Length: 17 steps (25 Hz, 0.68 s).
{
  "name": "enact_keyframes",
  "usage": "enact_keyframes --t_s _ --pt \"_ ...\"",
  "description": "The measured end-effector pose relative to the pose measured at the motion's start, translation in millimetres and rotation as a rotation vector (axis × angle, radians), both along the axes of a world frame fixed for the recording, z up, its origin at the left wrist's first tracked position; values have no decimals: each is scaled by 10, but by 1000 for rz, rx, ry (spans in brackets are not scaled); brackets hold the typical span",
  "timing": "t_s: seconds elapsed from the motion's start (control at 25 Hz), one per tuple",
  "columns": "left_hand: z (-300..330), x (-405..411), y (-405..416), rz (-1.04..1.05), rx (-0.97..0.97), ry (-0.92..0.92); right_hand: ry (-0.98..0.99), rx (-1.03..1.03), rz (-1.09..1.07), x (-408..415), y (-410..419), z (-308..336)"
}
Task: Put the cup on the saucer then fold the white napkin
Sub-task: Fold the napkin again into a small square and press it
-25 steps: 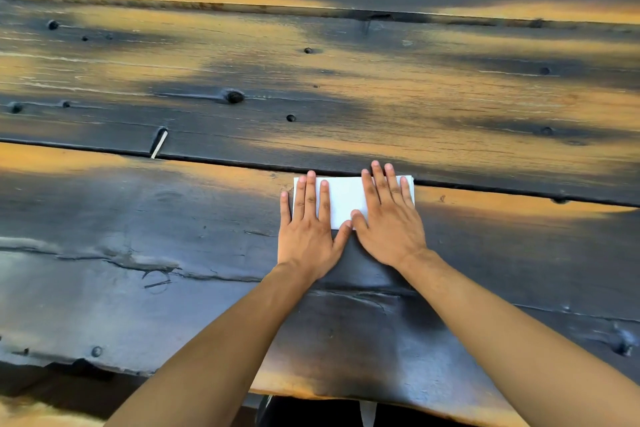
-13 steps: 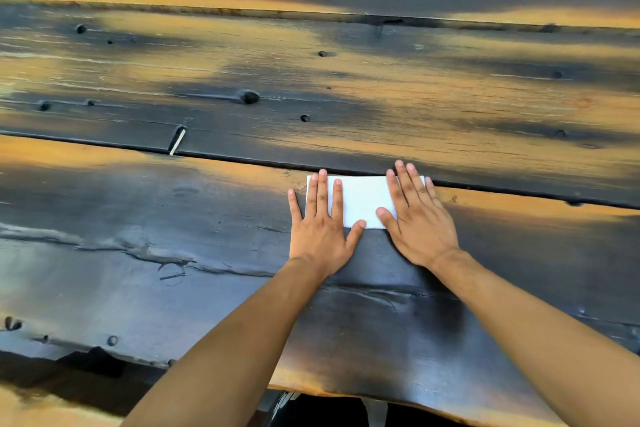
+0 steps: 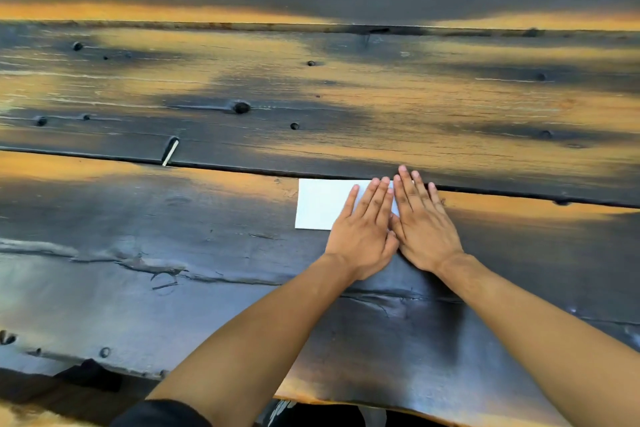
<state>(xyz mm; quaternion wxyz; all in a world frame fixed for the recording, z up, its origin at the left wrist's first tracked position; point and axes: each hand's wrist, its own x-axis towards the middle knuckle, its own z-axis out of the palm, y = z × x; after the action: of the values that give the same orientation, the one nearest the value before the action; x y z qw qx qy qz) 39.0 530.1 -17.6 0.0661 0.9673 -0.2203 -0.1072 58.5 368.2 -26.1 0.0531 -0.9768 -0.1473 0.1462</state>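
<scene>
Hands lie flat side by side, fingers straight: left hand and right hand press the right part of the folded white napkin on the dark wooden bench.

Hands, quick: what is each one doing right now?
Left hand: open, fingers straight, pressing the white napkin.
Right hand: open, flat on the napkin's right end.

Both hands are lying flat, fingers straight, on the right part of the folded white napkin. Left hand and right hand are touching side by side. Napkin is resting on the dark wooden table, extending left of the hands.
</scene>
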Motion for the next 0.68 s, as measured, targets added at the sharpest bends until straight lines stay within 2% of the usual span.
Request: enact_keyframes --t_s 0.12,0.28,0.44,0.56,0.68 --pt "-120 -7 68 41 23 2 -12 6 4 8 -27 -40" --pt "-180 -77 587 184 39 -32 -34 -1 7 2 -6 -64" --pt "-105 -128 942 292 120 34 -18 -15 -3 -2 10 -52" --pt "-16 -99 696 336 98 29 -9 -9 -14 0 26 -41" --pt "-9 -37 303 228 22 20 -16 -1 -1 0 0 -53"
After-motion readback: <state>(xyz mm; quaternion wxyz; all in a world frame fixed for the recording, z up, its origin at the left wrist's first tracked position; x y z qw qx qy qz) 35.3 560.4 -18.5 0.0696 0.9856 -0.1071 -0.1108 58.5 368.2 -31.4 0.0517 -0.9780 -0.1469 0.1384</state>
